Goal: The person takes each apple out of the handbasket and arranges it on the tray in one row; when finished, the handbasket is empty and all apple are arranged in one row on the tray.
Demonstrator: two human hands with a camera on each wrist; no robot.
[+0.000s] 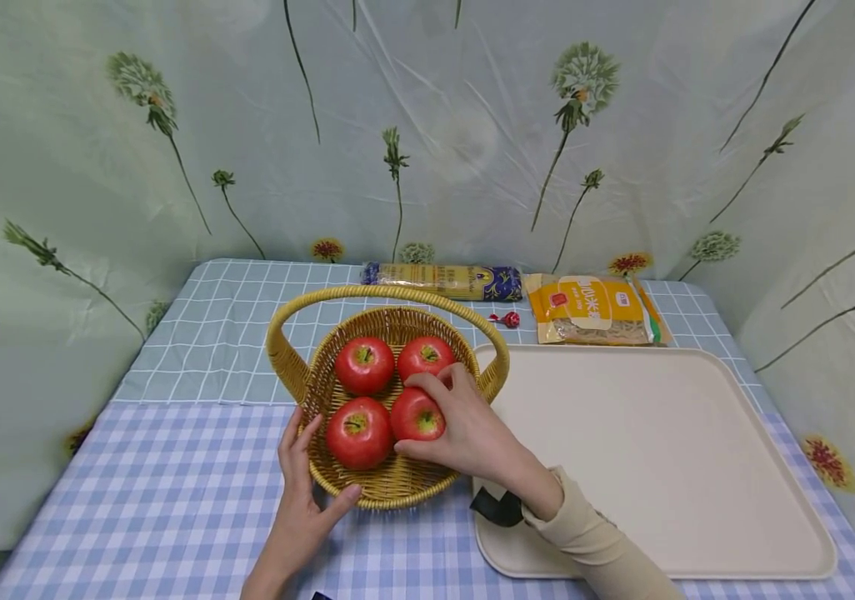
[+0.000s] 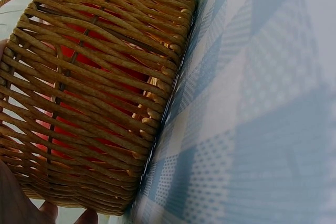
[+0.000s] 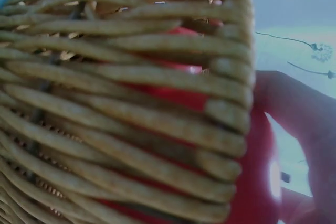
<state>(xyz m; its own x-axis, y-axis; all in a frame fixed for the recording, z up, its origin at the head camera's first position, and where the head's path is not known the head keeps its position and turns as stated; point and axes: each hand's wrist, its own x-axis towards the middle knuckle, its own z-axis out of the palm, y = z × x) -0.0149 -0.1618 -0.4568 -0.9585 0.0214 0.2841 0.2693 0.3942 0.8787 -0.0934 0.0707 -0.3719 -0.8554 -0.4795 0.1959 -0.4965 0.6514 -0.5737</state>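
Several red apples sit in a wicker basket point(image 1: 390, 500) with a tall arched handle. My right hand point(image 1: 461, 421) reaches over the basket's right rim. Its thumb and fingers grip the front right apple point(image 1: 416, 414), which is inside the basket. In the right wrist view, that apple point(image 3: 257, 182) shows beyond the weave, beside the fingers. My left hand point(image 1: 303, 492) holds the basket at its front left, thumb at the front rim and fingers at the left rim. The other apples rest at the back left point(image 1: 364, 365), back right point(image 1: 424, 354) and front left point(image 1: 359, 433).
A large beige tray point(image 1: 645, 467) lies right of the basket, close to my right forearm. Behind stand a long noodle-like packet point(image 1: 442, 281), a yellow food bag point(image 1: 592, 310) and a small red wrapped candy point(image 1: 508, 319). Checked cloth point(image 1: 172, 475) covers the table.
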